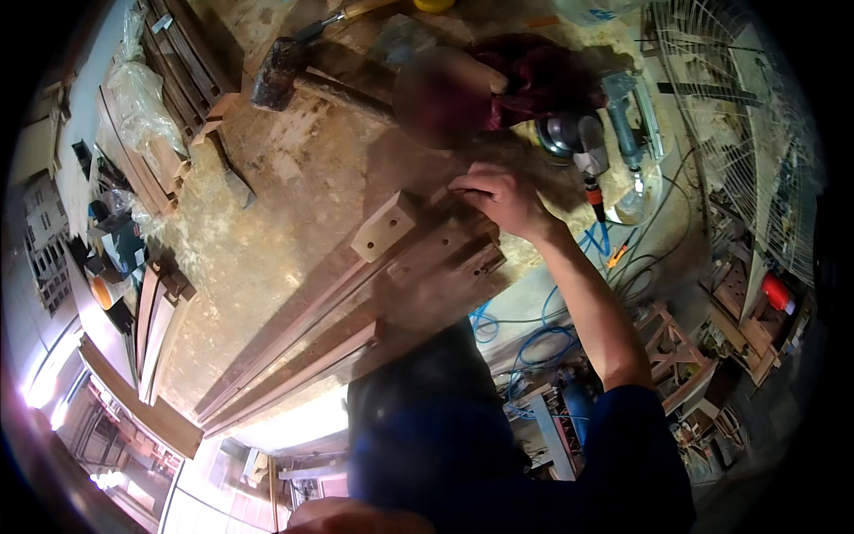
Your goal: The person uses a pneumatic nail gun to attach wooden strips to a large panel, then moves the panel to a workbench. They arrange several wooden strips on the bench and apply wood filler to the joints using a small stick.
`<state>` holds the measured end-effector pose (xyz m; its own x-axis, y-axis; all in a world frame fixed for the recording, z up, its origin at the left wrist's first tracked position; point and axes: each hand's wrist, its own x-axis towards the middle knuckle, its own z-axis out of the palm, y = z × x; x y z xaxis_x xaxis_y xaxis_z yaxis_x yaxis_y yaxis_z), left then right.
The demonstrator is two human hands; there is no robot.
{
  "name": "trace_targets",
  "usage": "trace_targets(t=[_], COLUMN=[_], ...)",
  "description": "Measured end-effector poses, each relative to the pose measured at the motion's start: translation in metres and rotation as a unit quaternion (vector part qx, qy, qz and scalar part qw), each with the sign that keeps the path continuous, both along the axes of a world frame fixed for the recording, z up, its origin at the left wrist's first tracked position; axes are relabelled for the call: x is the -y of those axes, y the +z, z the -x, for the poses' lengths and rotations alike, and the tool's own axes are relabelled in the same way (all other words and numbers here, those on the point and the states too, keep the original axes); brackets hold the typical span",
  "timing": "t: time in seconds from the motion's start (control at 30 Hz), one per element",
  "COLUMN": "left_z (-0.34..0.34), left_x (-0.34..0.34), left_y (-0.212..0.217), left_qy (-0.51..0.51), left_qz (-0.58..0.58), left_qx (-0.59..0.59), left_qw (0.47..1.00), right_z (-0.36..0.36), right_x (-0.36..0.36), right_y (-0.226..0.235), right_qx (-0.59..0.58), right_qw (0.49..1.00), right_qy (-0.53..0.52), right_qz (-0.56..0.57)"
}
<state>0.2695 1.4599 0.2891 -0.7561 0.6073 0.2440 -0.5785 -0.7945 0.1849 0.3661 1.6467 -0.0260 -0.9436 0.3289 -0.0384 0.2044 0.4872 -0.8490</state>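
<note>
My right hand (503, 200) reaches over the worktable, fingers bent and pressed together at the far end of a long wooden strip (307, 298). Whatever lies between the fingertips is too small to make out. Just left of that hand, a pale wooden block (384, 229) with two dark holes rests against the strip. Closer to me are a second drilled block (445, 245) and another long grooved strip (307, 369). At the lower edge only part of my left hand (356, 518) shows, its fingers hidden.
A heavy mallet (342, 94) and a chisel (316, 28) lie at the back. Dark red cloth (556, 76) sits behind a round sander (578, 142) with a blue hose (598, 238). Stacked boards (182, 67) stand far left, wire mesh (756, 133) far right, wood scraps (747, 325) below.
</note>
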Motion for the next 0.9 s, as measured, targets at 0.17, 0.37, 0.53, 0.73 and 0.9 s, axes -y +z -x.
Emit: trace_targets(t=[0.17,0.37,0.53,0.73,0.9], left_z=[0.003,0.008,0.008,0.015,0.046], left_x=[-0.011,-0.029,-0.034,-0.031,0.015], left_y=[-0.009,-0.020,-0.023,-0.002,0.043], left_qy=[-0.057,-0.135,-0.207,-0.220,-0.227], left_qz=[-0.007,-0.037,-0.093,-0.219,-0.233], left_qx=[0.038,0.103,0.191,0.224,0.285], left_qw=[0.998,0.985,0.955,0.924,0.902], right_z=[-0.008,-0.002,-0.005,-0.014,-0.017], right_x=[0.001,-0.010,-0.014,-0.005,0.003], right_y=[-0.018,-0.009,-0.007,-0.037,-0.016], right_qx=[0.007,0.018,0.014,-0.005,0.051], right_qw=[0.982,0.982,0.973,0.922,0.963], right_qy=[-0.071,-0.073,-0.084,-0.122,-0.136], right_qz=[0.172,0.175,0.213,0.367,0.228])
